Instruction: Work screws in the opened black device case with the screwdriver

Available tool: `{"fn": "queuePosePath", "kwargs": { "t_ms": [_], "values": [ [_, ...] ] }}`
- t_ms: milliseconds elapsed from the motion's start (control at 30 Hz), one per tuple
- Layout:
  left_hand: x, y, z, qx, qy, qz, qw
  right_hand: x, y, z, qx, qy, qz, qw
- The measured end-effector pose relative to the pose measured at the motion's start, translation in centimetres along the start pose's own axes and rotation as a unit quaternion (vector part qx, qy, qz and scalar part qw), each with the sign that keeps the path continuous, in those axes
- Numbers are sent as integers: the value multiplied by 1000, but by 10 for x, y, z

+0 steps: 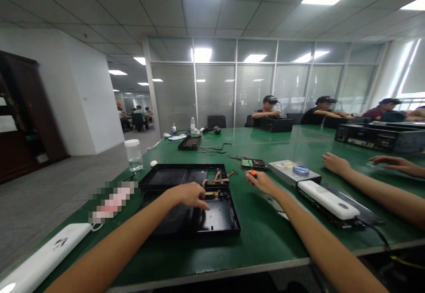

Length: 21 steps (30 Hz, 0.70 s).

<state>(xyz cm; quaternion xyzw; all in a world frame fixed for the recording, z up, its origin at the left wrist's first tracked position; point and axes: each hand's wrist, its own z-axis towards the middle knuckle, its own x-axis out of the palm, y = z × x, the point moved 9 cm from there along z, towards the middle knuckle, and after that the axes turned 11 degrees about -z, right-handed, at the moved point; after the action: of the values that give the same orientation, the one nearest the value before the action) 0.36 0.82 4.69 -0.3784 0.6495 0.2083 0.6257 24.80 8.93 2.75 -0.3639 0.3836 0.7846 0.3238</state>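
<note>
Lying open, black case (212, 217) under hands (191, 194)

A pixelated patch (113, 202) on the green table hides whatever lies there. The left hand (191, 194) covers part of the open black case (212, 217), so what its fingers touch cannot be told. The right hand (262, 180) pinches a small orange thing (253, 174), too small to identify. A white device (43, 260) is cut off at the lower left edge. A co-worker's arms (372, 186) run off the right edge.
</note>
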Motion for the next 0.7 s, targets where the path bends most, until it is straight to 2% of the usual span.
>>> {"fn": "queuePosePath", "kwargs": {
  "t_ms": [33,67,100,200,367,433,500,600,700],
  "values": [
    [-15,10,8,0,-72,30,997,7,7,-2,5,23,16,1000],
    [-23,21,14,-7,-117,55,992,14,15,-4,6,46,27,999],
    [-25,32,20,-18,-126,69,989,21,24,-6,5,68,36,997],
    [-10,55,33,-20,-83,69,994,40,44,-11,3,119,59,991],
    [-2,54,30,-25,-66,87,994,51,57,-13,-14,152,44,987],
    [-3,45,30,-40,-56,99,993,49,56,-13,-16,150,28,988],
    [-9,27,32,-29,-76,122,989,45,55,-13,-17,145,23,989],
    [-18,-20,41,80,-146,156,973,38,53,-12,-15,131,16,991],
    [-3,-64,54,218,-148,165,950,33,50,-11,-12,117,-1,993]
  ]
}}
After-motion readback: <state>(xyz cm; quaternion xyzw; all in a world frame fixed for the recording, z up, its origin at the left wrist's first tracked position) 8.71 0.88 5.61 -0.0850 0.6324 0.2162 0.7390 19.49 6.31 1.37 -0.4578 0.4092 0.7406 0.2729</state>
